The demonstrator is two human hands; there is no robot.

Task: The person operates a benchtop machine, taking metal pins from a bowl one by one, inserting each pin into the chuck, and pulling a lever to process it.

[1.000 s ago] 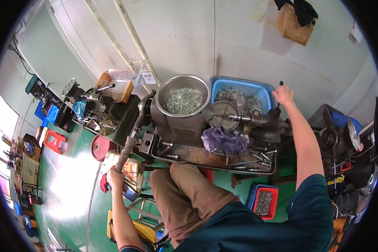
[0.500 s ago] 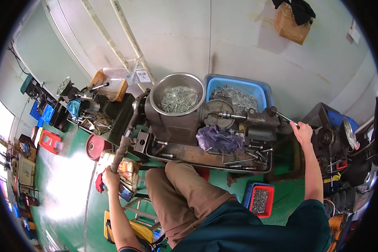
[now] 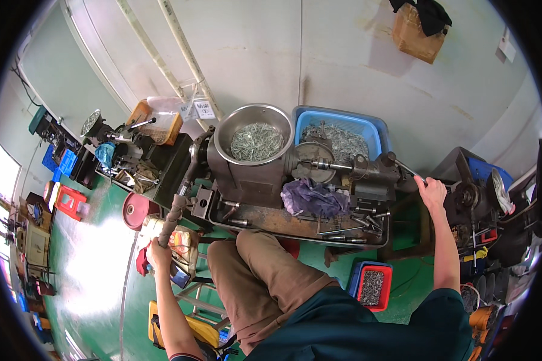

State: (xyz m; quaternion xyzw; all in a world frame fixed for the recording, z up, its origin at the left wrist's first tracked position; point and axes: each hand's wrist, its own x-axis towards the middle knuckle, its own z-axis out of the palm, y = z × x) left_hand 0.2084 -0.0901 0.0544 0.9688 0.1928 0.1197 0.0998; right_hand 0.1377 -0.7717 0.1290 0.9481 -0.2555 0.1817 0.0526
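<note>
A small bench lathe (image 3: 245, 182) stands before my knees. At its left, my left hand (image 3: 159, 255) is closed round the lower end of a long lever (image 3: 174, 215) wrapped in brown material. On the right, the fingers of my right hand (image 3: 432, 192) are wrapped round the end of a thin metal lever (image 3: 407, 168) that slants out of the tailstock (image 3: 373, 173). A steel bowl (image 3: 224, 139) full of small metal pins (image 3: 257, 143) rests on top of the lathe. Between the headstock and tailstock, a purple rag (image 3: 317, 198) lies over the bed.
Behind the lathe stands a blue basin (image 3: 378, 133) holding more metal parts. Loose tools (image 3: 367, 224) lie in the metal tray (image 3: 271, 224) below. A red bin (image 3: 387, 287) of small parts is on the floor. Other machines flank me: one left (image 3: 156, 157), one right (image 3: 468, 198).
Both hands keep their grips on the levers. The view has shifted very slightly; my right hand appears a touch lower and further left.
</note>
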